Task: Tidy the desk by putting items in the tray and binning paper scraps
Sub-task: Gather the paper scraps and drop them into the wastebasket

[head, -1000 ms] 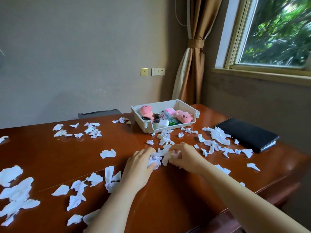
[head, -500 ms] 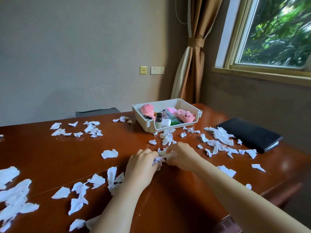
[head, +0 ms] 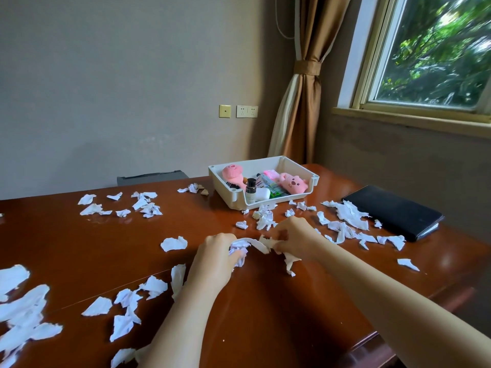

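Office room: wooden desk [head: 265, 328], wall sockets [head: 247, 111]

Left hand [head: 214, 257] has its fingertips curled under, so no telling how much paper [head: 239, 247] is balled up in there. Same deal with the right hand [head: 296, 239]: the fingertips are buried in the torn strip. The tray [head: 265, 162] wall hides the lower bits of the bottle [head: 250, 191] and toys [head: 293, 183], and the label's too tiny to read. Scraps [head: 16, 314] run off the left edge. Trees [head: 438, 49] outside are a smear. The grey thing [head: 151, 177] behind the desk [head: 79, 248] is mostly hidden.
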A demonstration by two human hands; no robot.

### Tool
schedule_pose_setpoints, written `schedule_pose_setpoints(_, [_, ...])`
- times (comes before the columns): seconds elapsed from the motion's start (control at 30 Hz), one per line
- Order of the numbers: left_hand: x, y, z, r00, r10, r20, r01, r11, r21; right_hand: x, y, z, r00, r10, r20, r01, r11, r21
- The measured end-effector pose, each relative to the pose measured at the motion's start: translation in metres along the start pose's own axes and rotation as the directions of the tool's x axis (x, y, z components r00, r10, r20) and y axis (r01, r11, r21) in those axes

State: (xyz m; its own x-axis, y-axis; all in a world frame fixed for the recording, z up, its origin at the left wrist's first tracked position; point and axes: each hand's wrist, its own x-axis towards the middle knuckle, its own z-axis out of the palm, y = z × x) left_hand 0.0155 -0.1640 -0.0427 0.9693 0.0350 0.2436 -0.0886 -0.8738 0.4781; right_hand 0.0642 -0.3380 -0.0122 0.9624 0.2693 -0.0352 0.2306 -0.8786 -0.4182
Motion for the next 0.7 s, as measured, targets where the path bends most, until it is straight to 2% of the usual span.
schedule_pose_setpoints(0.2, [-0.003,0.01,-0.004,0.999,0.009,-0.042,-0.014,0.992,-0.126,-0.008,0.004,-0.024,0.99,-0.061,-0.123,0.061,0.998,-0.007])
schedule_pose_setpoints(0.43, [0.0,0.042,-0.016,0.997,0.022,-0.08,-0.038,0.976,-0.215,-0.027,0.017,-0.064,0.956,-0.062,-0.288,0.07,0.997,0.018])
schedule_pose_setpoints(0.7, [-0.006,0.11,-0.008,0.982,0.175,-0.075,-0.189,0.931,-0.311,-0.086,0.056,-0.11,0.929,-0.016,-0.37,0.024,1.0,0.017])
